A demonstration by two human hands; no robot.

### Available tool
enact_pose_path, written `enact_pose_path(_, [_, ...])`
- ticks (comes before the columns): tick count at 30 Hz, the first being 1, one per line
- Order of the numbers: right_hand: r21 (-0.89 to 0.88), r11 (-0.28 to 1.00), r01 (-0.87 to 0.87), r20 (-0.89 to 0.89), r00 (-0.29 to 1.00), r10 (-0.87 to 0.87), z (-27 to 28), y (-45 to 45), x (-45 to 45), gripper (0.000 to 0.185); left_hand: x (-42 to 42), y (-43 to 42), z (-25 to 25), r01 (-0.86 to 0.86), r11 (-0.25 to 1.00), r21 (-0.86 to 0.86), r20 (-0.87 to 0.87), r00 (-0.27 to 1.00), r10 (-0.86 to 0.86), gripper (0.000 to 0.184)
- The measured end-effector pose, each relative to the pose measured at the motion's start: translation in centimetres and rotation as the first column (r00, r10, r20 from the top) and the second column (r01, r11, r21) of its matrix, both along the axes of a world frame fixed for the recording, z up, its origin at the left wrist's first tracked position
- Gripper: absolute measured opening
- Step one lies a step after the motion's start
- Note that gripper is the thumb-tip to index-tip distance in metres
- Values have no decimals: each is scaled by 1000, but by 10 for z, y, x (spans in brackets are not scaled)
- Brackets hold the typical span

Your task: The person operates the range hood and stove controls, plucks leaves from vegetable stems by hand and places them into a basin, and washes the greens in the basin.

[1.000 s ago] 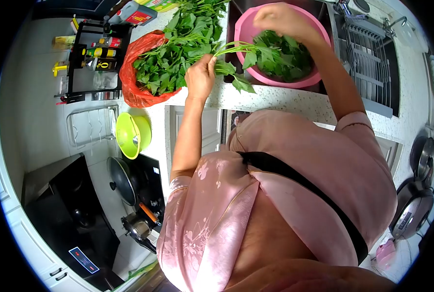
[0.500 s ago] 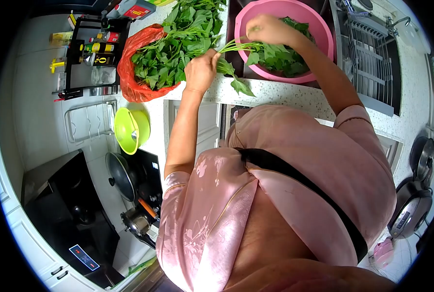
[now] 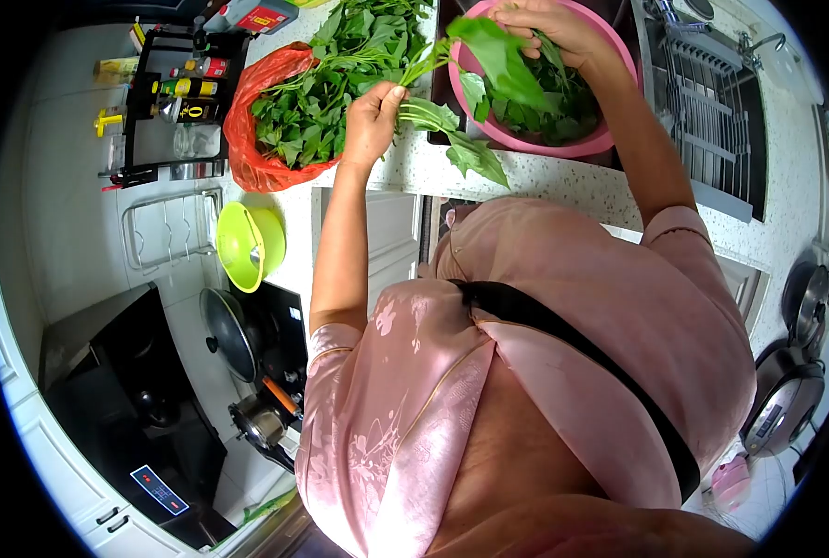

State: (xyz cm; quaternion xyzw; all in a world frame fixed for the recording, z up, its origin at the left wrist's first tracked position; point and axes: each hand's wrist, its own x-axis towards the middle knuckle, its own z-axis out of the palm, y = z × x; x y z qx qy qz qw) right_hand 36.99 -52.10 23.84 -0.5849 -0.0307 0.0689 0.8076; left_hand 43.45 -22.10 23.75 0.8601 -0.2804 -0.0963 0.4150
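Closed around the stems of a bunch of leafy greens, my left hand (image 3: pixel 373 121) is over the counter beside the red plastic bag (image 3: pixel 242 139). The held leafy greens (image 3: pixel 498 65) stretch right towards the pink basin (image 3: pixel 610 56), their leaves blurred by motion. Other leaves from the bunch droop over the counter's front edge. Above the basin, my right hand (image 3: pixel 563 33) has its fingers curled on the leafy tops. More leafy greens (image 3: pixel 331 112) fill the red bag and spread behind it. Dark green leaves (image 3: pixel 554 121) lie in the basin.
A yellow-green container (image 3: pixel 238 246) stands at the left, near a lidded pan (image 3: pixel 228 335) and a pot (image 3: pixel 261 423). A bottle rack (image 3: pixel 145 112) is at the back left. The basin sits in the sink; a dish rack (image 3: pixel 708 121) and faucet (image 3: pixel 763 42) are at right.
My right hand has moved right and up over the basin, and leaves have swung up beside it. My left hand has shifted slightly left and down, still gripping the stems.
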Motion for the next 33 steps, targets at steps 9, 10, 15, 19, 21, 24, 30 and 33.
enact_pose_path(9, [-196,956,-217,-37,976,214,-13,30,2,17,-8,-4,6,-11,988,156,262,964,-30,19])
enact_pose_path(10, [-195,956,-220,-38,976,216,-14,31,1,17,-10,-4,9,-37,977,211,288,957,-26,19])
enact_pose_path(15, [-206,906,-370,-11,927,376,-17,37,-1,15,-11,-3,12,-37,961,275,331,942,-59,20])
enact_pose_path(19, [-321,944,-71,-6,997,73,-17,43,-1,13,-11,-2,8,-10,977,215,290,955,-54,21])
enact_pose_path(21, [-245,970,10,64,998,6,-22,36,6,14,-13,-3,9,-21,974,224,273,961,-42,22])
enact_pose_path(24, [-80,995,57,-84,994,-64,-26,17,12,14,-13,1,5,-31,973,227,262,965,-31,22])
enact_pose_path(30, [-344,914,-213,-11,975,223,2,36,-9,20,-14,0,9,-35,963,268,292,955,-47,21])
enact_pose_path(33, [-313,895,-318,4,942,336,-10,32,-9,20,-13,0,5,-50,966,252,291,956,-26,20])
